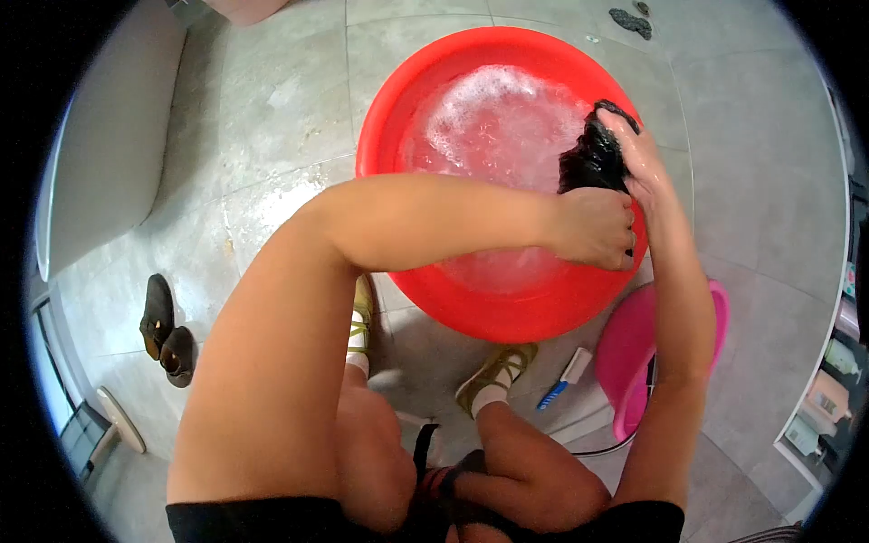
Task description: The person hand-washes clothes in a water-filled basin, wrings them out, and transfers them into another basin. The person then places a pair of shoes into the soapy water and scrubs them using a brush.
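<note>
A wet, shiny black cloth (593, 158) is bunched up over the right side of a red basin (389, 118). My left hand (593, 228) reaches across the basin and is closed in a fist on the lower end of the cloth; a dark bit shows by its fingers. Just above it, at the basin's right rim, my right hand (639, 154) is wrapped round the cloth's outer side, wet with suds. Folds hide the cloth's exact kind. Foamy, pinkish-looking water (489, 127) fills the basin below both hands.
A pink basin (625, 339) leans beneath my right forearm, beside a blue-handled brush (563, 378). Dark shoes (167, 330) lie at left on the tiles. Dark wet clumps (631, 23) lie at the top right. Bottles (828, 394) stand on a shelf at right.
</note>
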{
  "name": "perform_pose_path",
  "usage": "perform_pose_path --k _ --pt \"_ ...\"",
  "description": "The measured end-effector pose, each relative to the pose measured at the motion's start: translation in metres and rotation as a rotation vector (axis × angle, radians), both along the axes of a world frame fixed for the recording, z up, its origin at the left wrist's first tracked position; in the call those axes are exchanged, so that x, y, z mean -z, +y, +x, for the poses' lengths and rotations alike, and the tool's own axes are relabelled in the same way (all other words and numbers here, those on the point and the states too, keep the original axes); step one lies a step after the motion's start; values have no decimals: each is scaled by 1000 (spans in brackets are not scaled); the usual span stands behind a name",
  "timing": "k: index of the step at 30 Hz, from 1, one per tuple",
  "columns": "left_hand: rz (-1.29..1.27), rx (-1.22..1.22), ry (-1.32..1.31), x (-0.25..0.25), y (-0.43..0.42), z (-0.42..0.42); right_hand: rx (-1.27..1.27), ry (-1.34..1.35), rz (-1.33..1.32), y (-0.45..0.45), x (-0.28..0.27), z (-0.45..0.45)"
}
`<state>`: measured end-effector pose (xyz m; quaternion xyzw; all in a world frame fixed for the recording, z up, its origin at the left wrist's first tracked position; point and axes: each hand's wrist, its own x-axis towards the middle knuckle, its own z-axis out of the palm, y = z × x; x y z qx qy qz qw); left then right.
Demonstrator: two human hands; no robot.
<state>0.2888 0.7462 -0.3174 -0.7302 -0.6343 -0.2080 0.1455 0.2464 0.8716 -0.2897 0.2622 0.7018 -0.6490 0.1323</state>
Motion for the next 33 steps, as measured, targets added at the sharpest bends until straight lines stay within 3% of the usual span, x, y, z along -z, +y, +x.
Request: perform_pose_path --k 3,5,8,11,14,15,18,19,22,23,25,26,27,29,30,31,32,33 --pt "-247 52 153 5 7 1 -163 71 242 -14 -8 0" --pt "-359 79 244 5 7 2 -152 117 220 -8 -3 6" --pt "29 155 182 37 -18 -14 -45 46 -12 -7 -18 25" --pt "216 -6 92 30 -61 -23 78 48 -278 8 -22 40" --pt "236 -471 -333 20 -75 -11 232 186 -349 0 -23 54" --pt "226 -541 -650 18 -75 -5 241 268 -332 -4 -25 56" --pt "416 -579 -1247 16 -65 12 292 548 -109 -26 -39 60" --pt "447 -406 -1483 16 -67 14 266 647 -14 -25 -37 60" --pt "203 149 -2624 -12 -89 -6 -180 980 626 -46 -48 74" --pt "97 181 -2788 -7 -90 -17 -336 1126 674 -48 -47 77" --pt "241 447 -2823 1 -96 -27 -575 1059 666 -40 -43 91" --pt "316 581 -2827 5 -98 -29 -650 876 582 -30 -39 102" --pt "419 174 -2965 -4 -97 -32 -679 889 560 -35 -37 110" --pt "402 113 -2923 -15 -93 -34 -744 911 518 -43 -35 125" --pt "396 87 -2904 -16 -87 -34 -651 847 408 -39 -32 134" --pt "456 248 -2899 -5 -71 -35 -590 1088 472 -50 -30 129" --pt "518 409 -2883 7 -55 -35 -493 1140 455 -48 -27 129" --pt "772 350 -2721 2 -49 -33 -397 1192 440 -45 -23 128"
